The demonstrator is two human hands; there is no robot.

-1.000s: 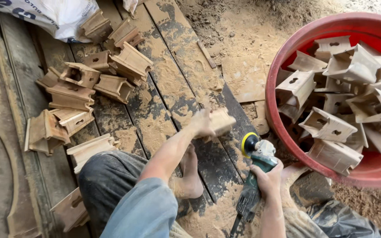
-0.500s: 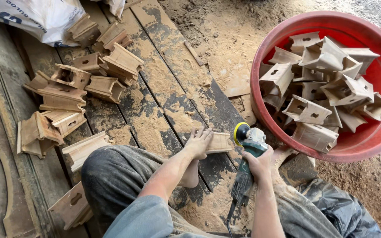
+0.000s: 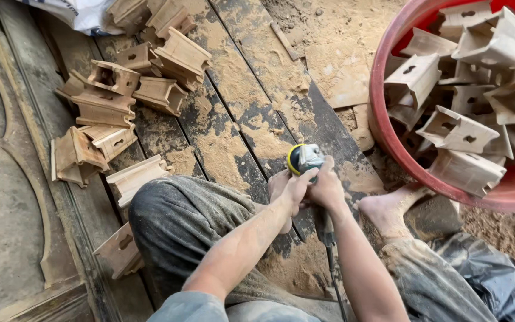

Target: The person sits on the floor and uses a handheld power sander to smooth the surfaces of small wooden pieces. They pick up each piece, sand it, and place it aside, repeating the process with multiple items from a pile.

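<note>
Evidently both hands were closed around the angle grinder (image 3: 306, 160) at this moment: the right hand (image 3: 328, 189) wrapped the body of the tool, and the left hand (image 3: 293, 189) curled in just beside it, touching the housing near the yellow-rimmed head. Whether a wooden piece lay pinned beneath the disc could not be told, since the hands and the tool hid that spot on the dusty plank (image 3: 251, 128); the person's bare foot (image 3: 387, 210) rested near the tool, to its right. To do the sanding well, a two-handed grip looked sensible, with the disc kept flat and moved lightly so that no hollow was cut, and with toes and the trailing cord kept away from the spinning head. Loose sawdust on the boards might let a small piece slip, so firm bracing seemed wise. A heap of shaped wooden blocks (image 3: 123, 104) lay well apart to the left, and a red tub (image 3: 388, 140) filled with similar blocks stood near on the right.
</note>
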